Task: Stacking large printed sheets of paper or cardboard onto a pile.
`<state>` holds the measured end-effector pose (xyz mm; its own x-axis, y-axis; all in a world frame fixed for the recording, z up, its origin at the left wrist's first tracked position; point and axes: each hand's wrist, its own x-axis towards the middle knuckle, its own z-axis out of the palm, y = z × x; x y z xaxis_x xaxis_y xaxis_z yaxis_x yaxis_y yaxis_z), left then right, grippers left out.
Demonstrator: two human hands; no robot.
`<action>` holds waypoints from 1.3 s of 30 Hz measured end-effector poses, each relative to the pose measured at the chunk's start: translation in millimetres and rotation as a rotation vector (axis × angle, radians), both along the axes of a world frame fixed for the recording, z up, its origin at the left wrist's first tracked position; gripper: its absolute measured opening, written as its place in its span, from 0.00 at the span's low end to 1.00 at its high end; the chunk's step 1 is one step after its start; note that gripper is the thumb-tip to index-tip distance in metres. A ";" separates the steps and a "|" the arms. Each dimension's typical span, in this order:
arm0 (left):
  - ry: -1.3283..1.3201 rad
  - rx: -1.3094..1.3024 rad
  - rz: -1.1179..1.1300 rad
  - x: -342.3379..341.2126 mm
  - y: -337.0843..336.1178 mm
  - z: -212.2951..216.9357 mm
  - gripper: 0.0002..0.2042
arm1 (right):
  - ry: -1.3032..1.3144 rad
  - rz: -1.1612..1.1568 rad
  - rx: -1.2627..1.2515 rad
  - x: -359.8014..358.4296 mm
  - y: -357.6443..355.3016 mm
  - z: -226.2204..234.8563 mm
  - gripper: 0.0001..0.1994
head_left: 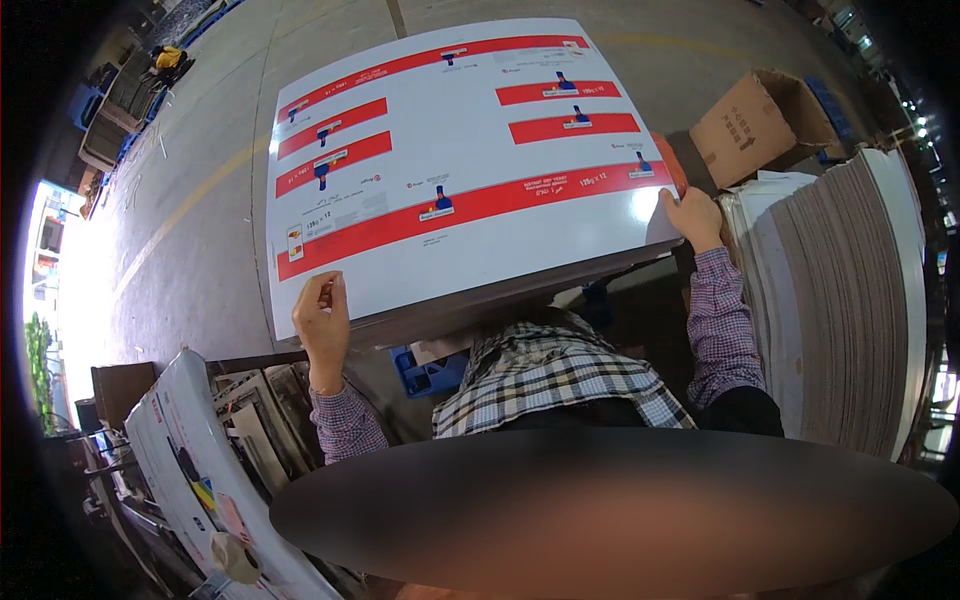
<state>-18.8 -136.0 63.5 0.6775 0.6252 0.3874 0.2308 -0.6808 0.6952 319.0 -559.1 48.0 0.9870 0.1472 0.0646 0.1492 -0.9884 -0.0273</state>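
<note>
Sheets: a big stack of white sheets (450, 180) with red stripes, held up in front of the person.
Left hand (322, 318): fingers curled on the stack's near left edge.
Right hand (692, 218): fingers gripping the stack's right corner.
Nearby: brown box (760, 125) and a grey pile (850, 300) at the right.

A stack of printed sheets (450, 170) is lying in the middle of the scene, far of the person. The left hand (322, 318) is touching its near left corner and the right hand (692, 217) is gripping its near right corner. A cardboard box (757, 122) is sitting on the floor (190, 230) to the far right. A taller sheet pile (850, 300) is standing right of the right hand. Another sheet (190, 450) is leaning at the near left.
</note>
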 end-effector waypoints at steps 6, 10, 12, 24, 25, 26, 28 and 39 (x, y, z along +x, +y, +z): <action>-0.049 0.051 -0.036 10.0 -22.5 9.2 0.04 | -0.035 0.042 0.177 16.6 -39.5 8.3 0.32; -0.055 0.010 -0.129 16.5 -36.9 13.6 0.04 | 0.410 -0.002 0.825 11.6 -37.1 21.5 0.21; 0.000 0.162 -0.269 22.7 -51.7 8.0 0.12 | 0.641 -0.016 1.262 19.2 -44.4 22.4 0.18; -0.072 0.696 -0.316 60.9 -61.3 20.2 0.16 | -0.149 0.560 0.378 -11.4 4.9 98.4 0.13; -0.087 0.724 -0.332 65.9 -59.2 29.6 0.14 | -0.232 0.776 0.337 -38.1 23.1 88.1 0.14; -0.073 0.812 -0.359 65.0 -53.1 32.0 0.11 | -0.173 0.928 0.325 -74.7 47.4 84.1 0.14; -0.089 0.847 -0.395 64.4 -44.6 39.2 0.10 | -0.118 1.067 0.312 -113.0 75.7 71.8 0.15; -0.153 0.820 -0.512 47.3 -46.7 169.5 0.10 | -0.491 1.166 0.406 -96.5 70.0 204.5 0.09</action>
<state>28.5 -182.7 233.1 0.6980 -0.2333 0.6770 -0.2806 -0.9589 -0.0411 222.5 -489.1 252.6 0.1582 0.7716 0.6161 0.9776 -0.2102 0.0122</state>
